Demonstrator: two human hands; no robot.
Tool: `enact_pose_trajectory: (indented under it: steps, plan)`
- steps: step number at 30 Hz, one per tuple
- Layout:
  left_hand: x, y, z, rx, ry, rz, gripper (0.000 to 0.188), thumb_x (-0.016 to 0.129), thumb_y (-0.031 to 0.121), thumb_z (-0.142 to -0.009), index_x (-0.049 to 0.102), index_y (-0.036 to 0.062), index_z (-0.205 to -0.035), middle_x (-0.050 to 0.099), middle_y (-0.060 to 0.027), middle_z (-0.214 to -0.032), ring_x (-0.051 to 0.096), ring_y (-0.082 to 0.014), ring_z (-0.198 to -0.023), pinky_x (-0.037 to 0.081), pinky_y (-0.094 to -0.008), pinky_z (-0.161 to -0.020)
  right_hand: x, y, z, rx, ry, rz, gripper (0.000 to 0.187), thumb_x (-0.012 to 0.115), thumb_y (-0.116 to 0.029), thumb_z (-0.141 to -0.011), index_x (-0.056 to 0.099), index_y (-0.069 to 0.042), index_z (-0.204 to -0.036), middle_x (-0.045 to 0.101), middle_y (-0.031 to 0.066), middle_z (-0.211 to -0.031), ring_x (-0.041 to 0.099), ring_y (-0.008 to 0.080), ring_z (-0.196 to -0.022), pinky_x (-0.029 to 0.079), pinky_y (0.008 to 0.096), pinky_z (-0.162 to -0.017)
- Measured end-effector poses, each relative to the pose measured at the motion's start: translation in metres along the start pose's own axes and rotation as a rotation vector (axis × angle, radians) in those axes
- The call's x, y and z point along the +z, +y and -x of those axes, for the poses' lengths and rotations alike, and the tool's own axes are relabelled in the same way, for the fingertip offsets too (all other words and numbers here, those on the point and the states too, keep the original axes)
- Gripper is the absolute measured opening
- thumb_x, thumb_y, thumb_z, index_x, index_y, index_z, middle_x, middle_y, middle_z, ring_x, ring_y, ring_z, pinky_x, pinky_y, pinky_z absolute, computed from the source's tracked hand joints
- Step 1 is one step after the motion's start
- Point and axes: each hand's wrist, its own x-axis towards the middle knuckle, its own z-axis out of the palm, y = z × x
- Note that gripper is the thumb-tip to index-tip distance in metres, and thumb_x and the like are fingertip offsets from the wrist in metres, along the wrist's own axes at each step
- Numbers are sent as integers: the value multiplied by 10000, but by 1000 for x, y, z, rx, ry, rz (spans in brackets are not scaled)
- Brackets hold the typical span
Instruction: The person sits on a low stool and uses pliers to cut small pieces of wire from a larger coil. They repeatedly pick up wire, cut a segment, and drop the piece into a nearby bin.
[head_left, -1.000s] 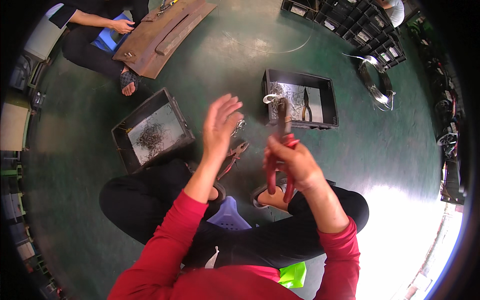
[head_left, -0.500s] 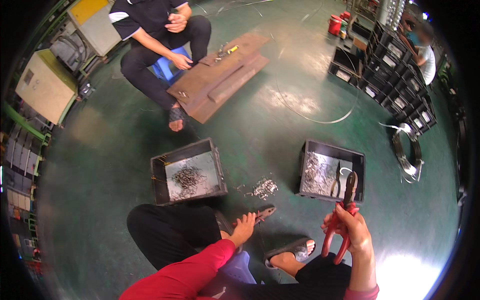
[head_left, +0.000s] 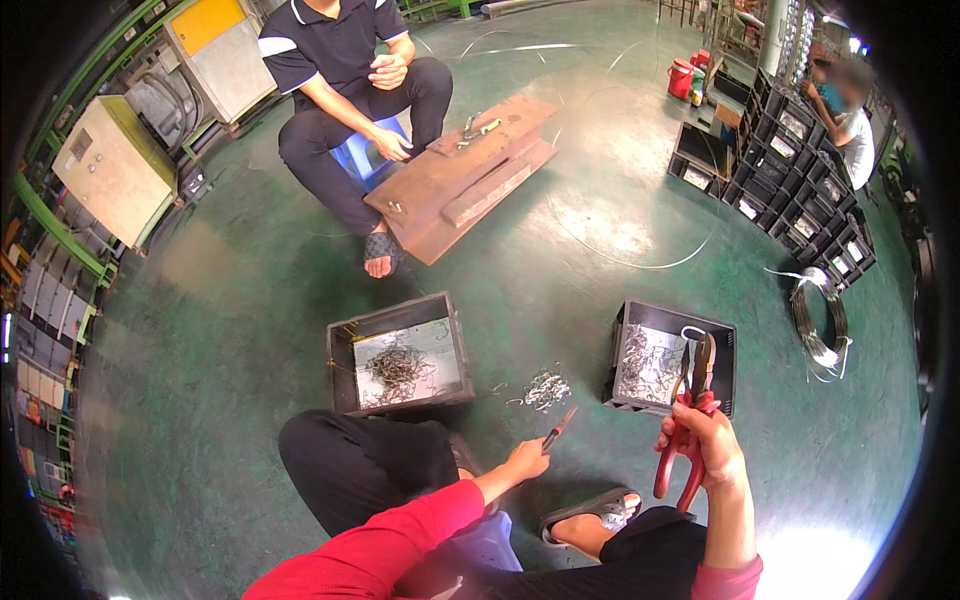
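My right hand [head_left: 712, 440] is closed around the red handles of a pair of pliers [head_left: 704, 372], whose dark jaws point up in front of the right-hand crate. A pale curved piece [head_left: 692, 331] shows beside the jaw tips; I cannot tell whether the jaws grip it. Lower and to the left, my left hand [head_left: 526, 461] closes on a second pair of pliers [head_left: 563, 425], its jaws aimed up and right at a small pile of bent metal pieces [head_left: 546, 390] on the floor.
Two dark crates [head_left: 464, 352] [head_left: 626, 312] hold bent metal pieces; dark pliers [head_left: 684, 362] show in the right one. Opposite sits a person [head_left: 345, 75] by a rusty metal bench [head_left: 420, 195]. Stacked black crates [head_left: 780, 165] and a wire coil [head_left: 818, 315] stand right.
My left hand has turned and closed on its pliers, which now point up more steeply. My right hand still holds its pliers upright. The whole view has shifted slightly.
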Motion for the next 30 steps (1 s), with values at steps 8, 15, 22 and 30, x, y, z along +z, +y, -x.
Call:
enact_pose_trajectory:
  steps: [8, 15, 22, 30]
  plan:
    - [-71, 82, 17, 58, -111, 370, 244, 616, 157, -893, 591, 7, -1083, 651, -53, -875, 609, -147, -810, 476, -314, -767, 2, 8, -2, -22, 10, -47, 145, 596, -176, -899, 536, -49, -936, 606, 49, -765, 612, 193, -668, 517, 350, -635]
    - [-116, 131, 48, 166, -72, 612, 381, 608, 180, -913, 538, 38, -1260, 652, -53, -1012, 619, -117, -768, 508, -272, -674, 7, 17, 1, -29, 51, -40, 134, 594, -165, -898, 534, -50, -930, 605, 53, -767, 608, 202, -664, 514, 358, -645]
    - [-157, 176, 94, 149, -105, 506, 253, 598, 209, -923, 537, 63, -1120, 538, -2, -733, 408, -82, -455, 309, -272, -379, 17, 15, 11, -76, 70, -47, 139, 601, -162, -890, 536, -40, -911, 601, 57, -762, 604, 203, -661, 508, 358, -649]
    - [-162, 189, 105, 152, -132, 561, 205, 599, 162, -916, 512, 30, -1045, 425, 36, -684, 404, -74, -605, 360, -267, -545, 21, 18, 21, -97, 82, -41, 140, 606, -160, -880, 529, -44, -897, 593, 60, -746, 598, 197, -661, 496, 346, -644]
